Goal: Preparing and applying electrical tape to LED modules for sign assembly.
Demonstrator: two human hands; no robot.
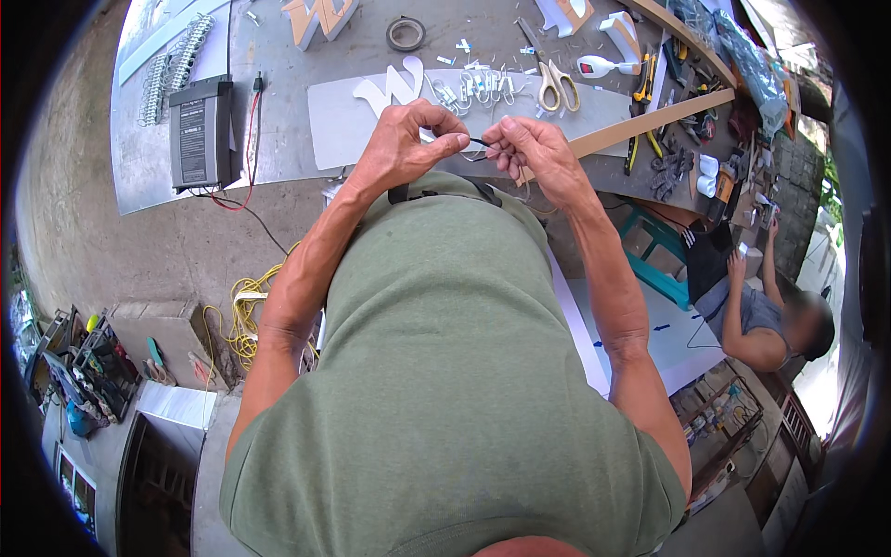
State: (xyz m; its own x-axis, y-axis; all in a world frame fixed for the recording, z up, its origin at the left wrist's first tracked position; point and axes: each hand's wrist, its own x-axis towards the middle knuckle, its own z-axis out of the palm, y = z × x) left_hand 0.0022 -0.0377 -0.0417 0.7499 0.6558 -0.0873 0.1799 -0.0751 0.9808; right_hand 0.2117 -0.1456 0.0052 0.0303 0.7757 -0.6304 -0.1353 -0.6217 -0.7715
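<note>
In front of my waist, at the near edge of the metal table [269,121], both hands are closed on a thin dark wire [478,142]. My left hand [413,144] pinches one part between thumb and forefinger. Just to its right, my right hand [534,153] grips another part with curled fingers. Beyond them, a string of small white modules with pale wires [483,88] lies on a light grey sheet [343,116]. A white cut-out letter [394,85] rests beside it, partly hidden by my left hand. Scissors with cream handles [559,85] lie to the right.
A black power unit [201,135] with red and black leads stands at left. At the back is a tape roll [406,33]; a white bottle [599,66] and wooden strip [650,123] lie right. Yellow cable [246,316] covers floor. Near a teal stool [650,255], another person [766,320] works.
</note>
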